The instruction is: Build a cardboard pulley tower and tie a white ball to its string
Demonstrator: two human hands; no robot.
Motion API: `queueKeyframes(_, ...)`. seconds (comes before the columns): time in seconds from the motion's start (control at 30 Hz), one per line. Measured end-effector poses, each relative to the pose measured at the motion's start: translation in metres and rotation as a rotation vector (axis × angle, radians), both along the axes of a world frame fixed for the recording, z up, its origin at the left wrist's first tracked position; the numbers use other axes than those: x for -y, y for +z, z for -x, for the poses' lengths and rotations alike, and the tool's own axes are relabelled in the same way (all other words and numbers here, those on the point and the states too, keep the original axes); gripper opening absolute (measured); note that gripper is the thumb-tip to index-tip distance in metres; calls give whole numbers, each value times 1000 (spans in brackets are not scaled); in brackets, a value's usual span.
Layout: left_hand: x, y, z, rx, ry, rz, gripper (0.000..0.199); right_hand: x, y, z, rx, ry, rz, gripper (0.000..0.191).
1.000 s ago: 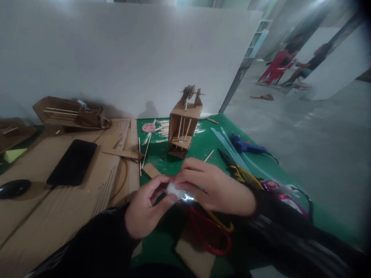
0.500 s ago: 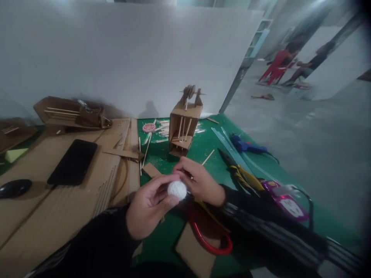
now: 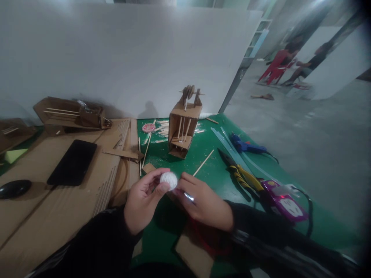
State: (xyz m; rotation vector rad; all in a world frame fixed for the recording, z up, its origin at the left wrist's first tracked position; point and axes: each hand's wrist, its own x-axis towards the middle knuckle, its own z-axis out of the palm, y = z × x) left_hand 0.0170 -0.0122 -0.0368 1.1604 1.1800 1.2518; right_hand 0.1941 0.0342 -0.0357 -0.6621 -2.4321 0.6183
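Observation:
My left hand (image 3: 146, 199) is closed around a white ball of string (image 3: 168, 180), thumb and fingers gripping its sides. Just right of the ball is my right hand (image 3: 203, 200), its fingers pinched together close to the string. What those fingertips hold is too small to make out. A shiny silvery spot shows at the right fingers; I cannot tell whether it is a ring or a tool. Beyond both hands a cardboard frame (image 3: 185, 127) stands upright, with wooden sticks inside and round discs on a stick axle at its top.
On the right lie yellow-handled pliers (image 3: 245, 175), a blue glue gun (image 3: 246, 144), clear glue sticks (image 3: 228, 144) and a purple power socket (image 3: 286, 204). A phone (image 3: 72, 162) and a mouse (image 3: 15, 188) rest on cardboard at left. Loose sticks (image 3: 162, 129) lie behind; people sit far right.
Both hands have shifted: the left, with the white ball, moved slightly left and up; the right turned and came lower. The red loop handle beneath is now mostly covered by shadow and the right arm.

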Motion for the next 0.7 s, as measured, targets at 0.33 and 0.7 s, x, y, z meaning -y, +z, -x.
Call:
queueKeyframes(0.33, 0, 1, -2, 33, -13, -8, 34, 15, 14, -3, 73, 60, -16, 8)
queueKeyframes(0.7, 1, -3, 3, 235, -238, 95, 31, -9, 55, -13, 7, 137, -213, 17)
